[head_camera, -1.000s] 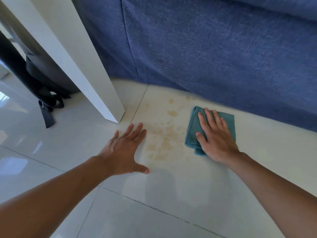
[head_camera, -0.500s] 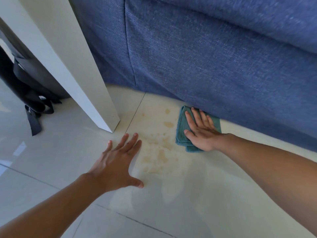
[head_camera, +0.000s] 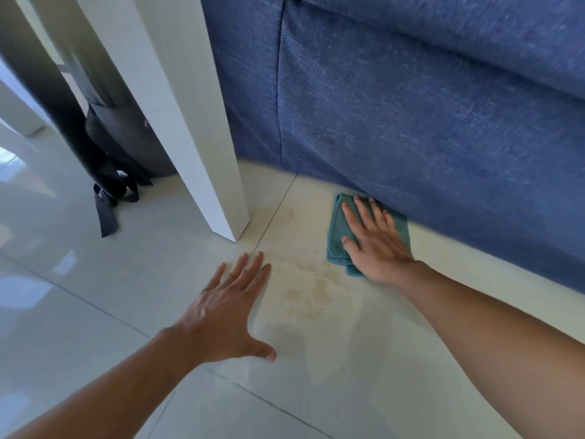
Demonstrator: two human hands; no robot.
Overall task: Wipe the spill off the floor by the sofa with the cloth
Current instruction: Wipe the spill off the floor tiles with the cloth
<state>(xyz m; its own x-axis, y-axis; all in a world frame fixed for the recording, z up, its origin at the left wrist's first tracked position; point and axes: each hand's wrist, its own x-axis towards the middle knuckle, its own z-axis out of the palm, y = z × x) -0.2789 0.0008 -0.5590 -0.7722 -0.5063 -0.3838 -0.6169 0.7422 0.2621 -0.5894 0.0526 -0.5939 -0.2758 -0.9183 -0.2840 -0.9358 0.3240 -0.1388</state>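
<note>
A folded teal cloth (head_camera: 338,229) lies on the pale tiled floor right against the base of the blue sofa (head_camera: 411,122). My right hand (head_camera: 375,245) presses flat on it with fingers straight, their tips at the sofa's bottom edge. A patch of brownish spill marks (head_camera: 308,293) stains the tile just left of and nearer than the cloth. My left hand (head_camera: 228,308) rests flat on the floor to the left of the spill, fingers spread and holding nothing.
A white table leg (head_camera: 202,137) stands on the floor left of the spill, close to the sofa's corner. Behind it a dark bag (head_camera: 120,144) with loose straps sits on the floor. Glossy tile (head_camera: 63,296) stretches to the left and front.
My right hand has pushed the cloth away from me, up to the sofa's base, over the far spots of the spill. The left hand has stayed planted on the floor.
</note>
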